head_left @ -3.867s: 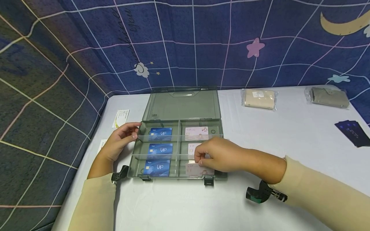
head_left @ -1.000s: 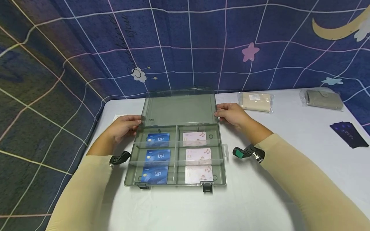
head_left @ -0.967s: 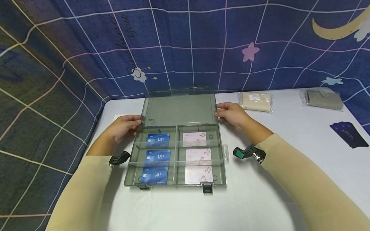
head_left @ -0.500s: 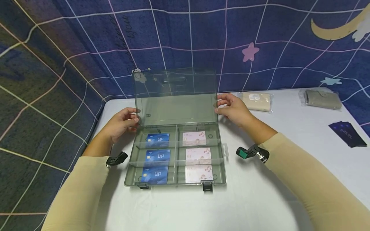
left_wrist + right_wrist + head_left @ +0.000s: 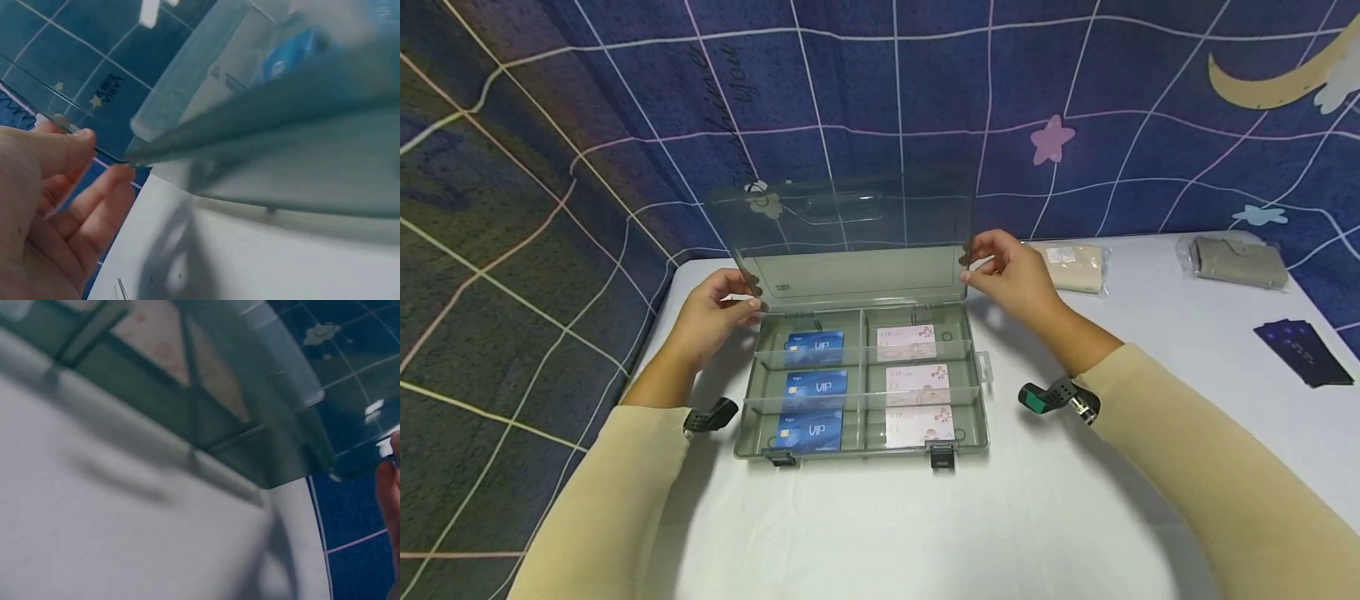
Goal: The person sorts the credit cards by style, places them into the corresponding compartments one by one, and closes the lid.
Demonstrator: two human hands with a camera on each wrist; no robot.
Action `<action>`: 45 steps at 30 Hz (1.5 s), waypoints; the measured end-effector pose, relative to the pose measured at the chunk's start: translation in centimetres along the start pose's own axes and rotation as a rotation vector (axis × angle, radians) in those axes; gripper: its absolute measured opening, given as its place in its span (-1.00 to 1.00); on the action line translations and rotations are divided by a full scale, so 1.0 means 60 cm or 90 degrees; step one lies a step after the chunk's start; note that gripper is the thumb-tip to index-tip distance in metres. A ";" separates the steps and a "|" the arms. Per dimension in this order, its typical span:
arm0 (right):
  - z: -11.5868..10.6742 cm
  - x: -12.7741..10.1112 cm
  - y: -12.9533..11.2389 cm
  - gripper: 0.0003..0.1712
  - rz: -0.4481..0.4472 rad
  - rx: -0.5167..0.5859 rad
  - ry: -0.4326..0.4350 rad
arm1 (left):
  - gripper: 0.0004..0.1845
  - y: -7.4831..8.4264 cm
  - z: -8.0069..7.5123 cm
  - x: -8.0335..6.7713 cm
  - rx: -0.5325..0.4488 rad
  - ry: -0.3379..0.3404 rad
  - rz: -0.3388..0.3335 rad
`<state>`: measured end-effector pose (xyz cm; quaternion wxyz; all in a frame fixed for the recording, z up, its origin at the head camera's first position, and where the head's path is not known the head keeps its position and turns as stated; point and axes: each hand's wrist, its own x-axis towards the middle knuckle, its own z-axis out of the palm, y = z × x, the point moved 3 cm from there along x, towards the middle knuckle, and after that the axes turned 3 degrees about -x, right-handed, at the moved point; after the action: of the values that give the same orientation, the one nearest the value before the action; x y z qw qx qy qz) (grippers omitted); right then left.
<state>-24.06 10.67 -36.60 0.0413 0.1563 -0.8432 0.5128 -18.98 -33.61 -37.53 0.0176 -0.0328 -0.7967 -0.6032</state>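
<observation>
A smoky translucent divided storage box (image 5: 861, 379) sits on the white table with its hinged lid (image 5: 850, 271) raised, tilted up behind it. My left hand (image 5: 711, 317) pinches the lid's left edge between thumb and fingers, also seen with the left hand (image 5: 56, 200) in the left wrist view. On the opposite side my right hand (image 5: 1011, 275) pinches the lid's right edge; only fingertips of it show in the right wrist view. Blue VIP cards (image 5: 817, 383) lie in the left compartments, pink VIP cards (image 5: 917, 383) in the right ones. Two dark latches hang at the box's front edge.
A beige wallet (image 5: 1078, 267) in clear plastic lies behind my right hand. Farther right are a grey wrapped wallet (image 5: 1238, 261) and fanned dark cards (image 5: 1303, 352). A dark blue patterned curtain (image 5: 925, 108) stands close behind the table.
The right hand left the pink card in the front right compartment and went to the lid's right edge. Both hands then lifted the lid from lying back to tilted up; the box slid slightly away.
</observation>
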 end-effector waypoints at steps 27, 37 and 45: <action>-0.015 -0.127 0.006 -0.59 -0.404 -0.240 -0.072 | -0.55 -0.026 0.019 -0.153 -0.005 0.021 0.080; -0.011 -0.138 0.011 -0.59 -0.436 -0.247 -0.082 | -0.54 -0.035 0.033 -0.159 0.010 0.043 0.079; -0.007 -0.142 0.011 -0.62 -0.420 -0.238 -0.087 | -0.56 -0.037 0.037 -0.160 -0.008 0.036 0.091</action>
<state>-16.22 13.22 -38.91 0.1755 0.4431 -0.8273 0.2973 -9.53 -32.37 -40.94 0.0828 -0.0726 -0.7878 -0.6060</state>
